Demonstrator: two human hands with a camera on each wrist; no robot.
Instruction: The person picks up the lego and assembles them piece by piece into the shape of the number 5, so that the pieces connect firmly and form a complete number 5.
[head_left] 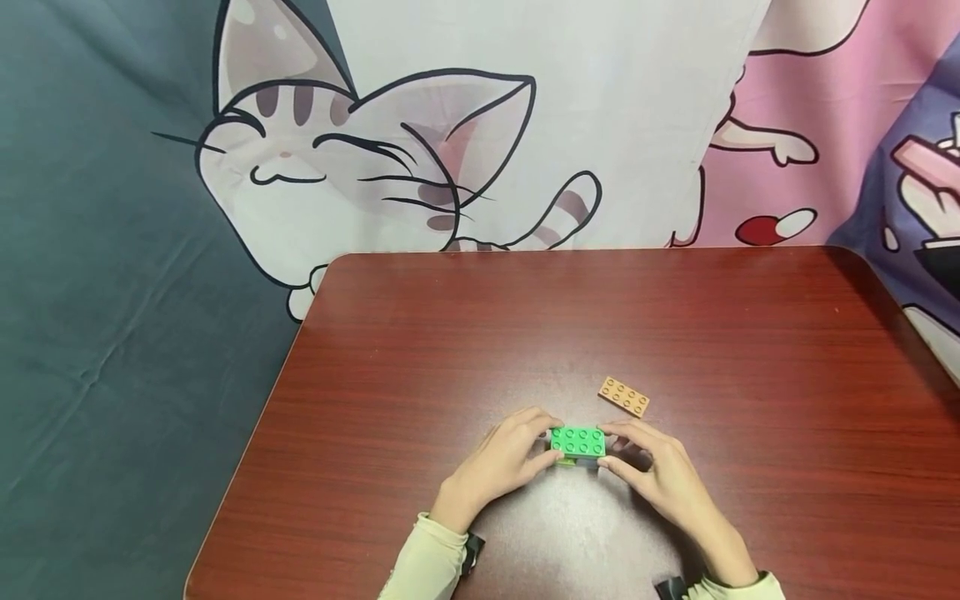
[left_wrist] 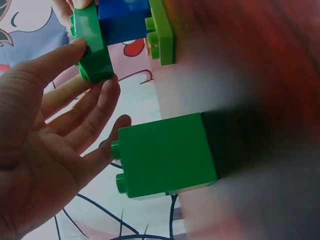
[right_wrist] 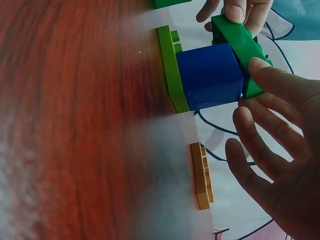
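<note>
While green brick (head_left: 577,442) is over blue block (right_wrist: 210,77), contact unclear, my left hand (head_left: 504,458) and right hand (head_left: 663,473) pinch its long sides near ends. I judge it light, stiff, slightly slick; best held there.

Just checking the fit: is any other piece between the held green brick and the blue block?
No visible piece stands between the green brick and blue block; the separate green block and orange brick stand apart from both.
</note>
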